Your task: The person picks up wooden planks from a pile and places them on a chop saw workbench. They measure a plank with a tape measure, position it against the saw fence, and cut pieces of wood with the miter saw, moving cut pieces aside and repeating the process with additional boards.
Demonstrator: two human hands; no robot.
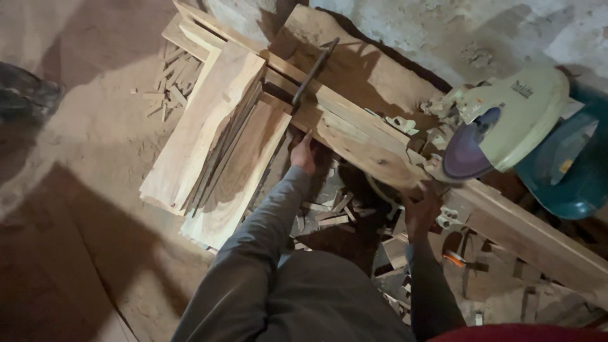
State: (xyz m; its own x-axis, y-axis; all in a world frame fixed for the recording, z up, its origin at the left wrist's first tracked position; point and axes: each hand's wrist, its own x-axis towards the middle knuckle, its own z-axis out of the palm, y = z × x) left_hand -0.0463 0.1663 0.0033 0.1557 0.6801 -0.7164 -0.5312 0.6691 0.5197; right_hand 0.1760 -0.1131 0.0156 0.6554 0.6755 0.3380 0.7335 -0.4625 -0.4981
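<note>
We found the wooden plank (354,136) lying across the bed of the mitre saw (500,126), its near end just left of the blade guard — a placing that let both hands steady it. The left hand (304,155) pressed the plank's near edge, fingers together on the wood; the right hand (421,206) gripped it from below, right beside the saw. Stacked boards (209,139) crowded the saw's far left, offcuts (329,212) lay beneath — little open room remained.
</note>
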